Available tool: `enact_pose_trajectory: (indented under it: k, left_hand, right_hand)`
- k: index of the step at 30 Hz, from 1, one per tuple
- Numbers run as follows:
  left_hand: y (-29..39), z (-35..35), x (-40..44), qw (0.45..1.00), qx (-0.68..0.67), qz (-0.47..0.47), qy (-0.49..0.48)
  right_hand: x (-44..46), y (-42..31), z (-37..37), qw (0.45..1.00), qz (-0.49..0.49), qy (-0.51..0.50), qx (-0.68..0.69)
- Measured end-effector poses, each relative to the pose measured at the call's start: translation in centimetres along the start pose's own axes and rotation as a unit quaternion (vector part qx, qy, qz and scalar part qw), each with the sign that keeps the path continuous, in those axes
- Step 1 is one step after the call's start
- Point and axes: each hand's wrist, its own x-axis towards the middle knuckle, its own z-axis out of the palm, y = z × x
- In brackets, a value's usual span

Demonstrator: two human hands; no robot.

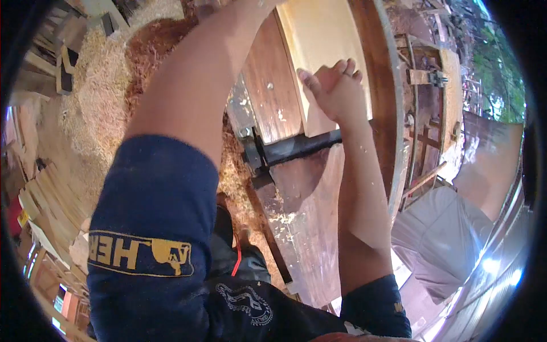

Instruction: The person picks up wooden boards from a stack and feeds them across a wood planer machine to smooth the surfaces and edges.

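A pale, smooth wooden board (319, 34) lies lengthwise on the worn bed (276, 85) of a jointer-like woodworking machine. Its near end reaches the dark cutter gap (299, 148) across the bed. My right hand (337, 88) is over the board near that end and seems to rest on it. The thumb stands apart from the loosely bent fingers, and nothing shows in the hand. My left arm stretches forward along the board's left side. Only the edge of my left hand (266, 3) shows at the top of the picture; its fingers are cut off.
The near table (313, 228) of the machine runs toward my body, and a long wooden fence (383, 85) stands on the right. Shavings (94, 102) heap on the floor at left, beside stacked planks (54, 199). A grey sheet (439, 233) hangs at right.
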Motion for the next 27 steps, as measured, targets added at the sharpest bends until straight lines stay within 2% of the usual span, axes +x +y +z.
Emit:
enact_pose_trajectory:
  k: [2,4,7,10,13,16,17,18,19,20,22,25,27]
  left_hand:
    - [-1.8,1.7,-3.4,0.993,-0.016,-0.058,0.099]
    - [-0.3,-4.6,-8.1,0.991,0.099,-0.081,-0.030]
    - [-0.8,-7.1,-11.2,0.991,0.100,-0.049,-0.079]
    - [-0.5,-7.9,-11.3,0.985,0.112,-0.073,-0.110]
    - [-0.4,-7.9,-10.6,0.986,0.107,-0.064,-0.106]
    - [-0.4,-8.3,-10.5,0.984,0.107,-0.077,-0.118]
    - [-0.3,-8.5,-10.5,0.984,0.104,-0.081,-0.119]
    - [-0.2,-8.5,-10.4,0.984,0.100,-0.084,-0.119]
    - [-0.1,-8.5,-10.2,0.983,0.097,-0.088,-0.127]
    - [0.0,-8.6,-10.1,0.982,0.095,-0.091,-0.133]
    - [0.1,-8.8,-10.5,0.982,0.089,-0.095,-0.140]
    - [-0.4,-8.6,-10.2,0.985,0.083,-0.089,-0.121]
    - [-0.4,-8.2,-10.9,0.988,0.079,-0.081,-0.105]
  right_hand:
    - [-0.6,-1.1,-1.1,0.999,0.025,-0.037,-0.009]
    - [-0.9,-3.4,-2.5,0.993,0.082,-0.089,0.004]
    - [-0.7,-5.8,-4.4,0.983,0.132,-0.128,-0.012]
    - [-0.8,-4.4,-3.6,0.995,0.043,-0.090,0.021]
    - [-1.1,-3.7,-0.9,0.992,-0.071,0.076,-0.068]
    - [-2.3,-3.5,-4.8,0.991,-0.083,0.100,0.012]
    - [-2.9,-4.3,-8.6,0.995,-0.024,0.079,0.046]
    - [-3.1,-2.5,-9.0,0.993,-0.008,0.106,0.055]
    - [-3.1,-1.8,-10.8,0.991,0.025,0.130,0.002]
    - [-2.7,-1.3,-13.1,0.991,0.112,0.067,-0.026]
    - [-2.3,1.7,-14.0,0.990,0.116,0.074,-0.034]
    - [-4.0,0.8,-17.4,0.991,0.102,0.027,0.076]
    - [-7.8,0.9,-16.7,0.985,0.055,0.008,0.166]
